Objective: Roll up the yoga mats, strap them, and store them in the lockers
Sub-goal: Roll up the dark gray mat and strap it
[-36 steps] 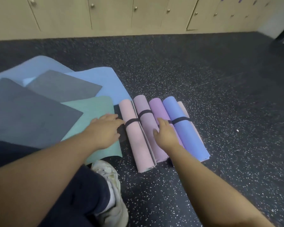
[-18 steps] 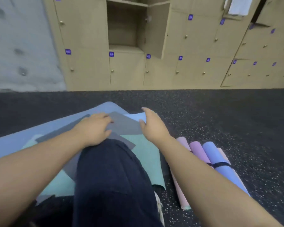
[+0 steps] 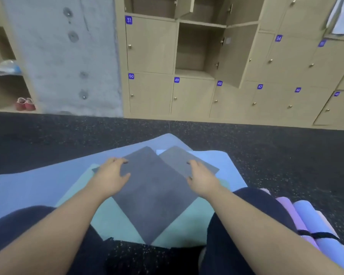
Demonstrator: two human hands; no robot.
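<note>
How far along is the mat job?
Done: rolled blue mat and purple mat, black strap on. In hand: left hand and right hand on the flat dark grey mat. Left: flat teal mat, storing; open locker empty.

We count two flat dark grey mats (image 3: 155, 193), one flat teal mat (image 3: 115, 221), perhaps three rolled mats (image 3: 314, 221).
</note>
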